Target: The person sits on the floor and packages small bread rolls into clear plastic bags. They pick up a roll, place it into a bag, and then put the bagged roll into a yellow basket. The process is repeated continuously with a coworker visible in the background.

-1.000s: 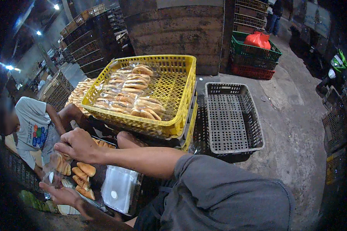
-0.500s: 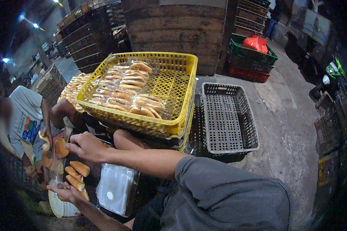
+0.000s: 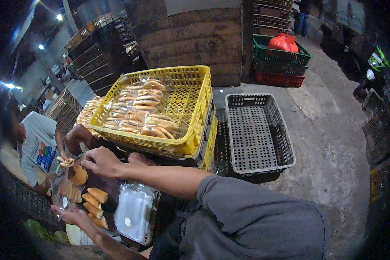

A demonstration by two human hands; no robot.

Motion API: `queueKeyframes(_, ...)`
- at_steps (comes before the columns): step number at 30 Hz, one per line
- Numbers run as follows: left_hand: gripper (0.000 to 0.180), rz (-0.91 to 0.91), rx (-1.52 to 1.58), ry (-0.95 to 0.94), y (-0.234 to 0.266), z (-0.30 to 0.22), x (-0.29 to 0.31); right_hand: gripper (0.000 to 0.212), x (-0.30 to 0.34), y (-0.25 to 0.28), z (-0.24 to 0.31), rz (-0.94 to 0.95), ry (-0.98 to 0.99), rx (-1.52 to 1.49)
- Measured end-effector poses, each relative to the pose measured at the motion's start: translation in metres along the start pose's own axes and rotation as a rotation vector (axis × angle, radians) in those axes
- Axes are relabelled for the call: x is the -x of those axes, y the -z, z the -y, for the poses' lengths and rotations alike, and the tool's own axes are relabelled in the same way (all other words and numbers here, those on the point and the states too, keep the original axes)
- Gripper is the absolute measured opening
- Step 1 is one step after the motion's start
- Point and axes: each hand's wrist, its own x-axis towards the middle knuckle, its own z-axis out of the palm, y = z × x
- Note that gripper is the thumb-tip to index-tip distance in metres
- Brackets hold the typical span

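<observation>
The right hand is curling inward, its thumb and fingers seemingly pinching the upper edge of a browned bun, a grip that is probably keeping it upright. The left hand is turning its palm up, its fingers grasping the lower part of a clear bag, perhaps to be steadying it from below. Just beyond, a co-worker's hand is holding a filled bun by the bag. Loose buns are lying side by side near both hands, likely for easy reach. Next to them a stack of clear bags is lying flat (a white disc is showing on it, printed or loose I cannot tell). Farther out, a yellow crate is keeping bagged buns in rows, while a grey crate is standing on the floor.
</observation>
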Motion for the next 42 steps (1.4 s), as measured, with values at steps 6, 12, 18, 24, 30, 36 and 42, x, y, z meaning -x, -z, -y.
queueKeyframes(6,0.052,0.128,-0.024,-0.206,0.005,0.030,-0.032,0.033,-0.014,-0.010,-0.016,-0.002,-0.008,-0.011)
queueKeyframes(12,0.063,0.020,-0.024,0.248,0.079,0.123,-0.069,0.035,0.014,-0.049,-0.077,0.168,-0.138,0.128)
queueKeyframes(18,0.081,-0.064,0.000,0.311,0.105,0.149,-0.093,0.036,0.014,-0.126,-0.154,0.322,-0.158,0.324)
queueKeyframes(24,0.060,0.090,-0.024,0.292,0.159,0.191,-0.133,0.032,0.020,-0.174,-0.201,0.411,-0.310,0.243)
queueKeyframes(30,0.051,-0.280,-0.044,0.272,0.160,0.180,-0.131,0.077,0.033,-0.213,-0.205,0.557,-0.371,0.206)
queueKeyframes(36,0.057,-0.562,-0.117,0.253,0.149,0.192,-0.134,0.114,0.060,-0.271,-0.214,0.670,-0.224,0.334)
queueKeyframes(42,0.055,-0.585,-0.167,0.248,0.180,0.201,-0.135,0.109,0.079,-0.293,-0.227,0.456,-0.426,0.338)
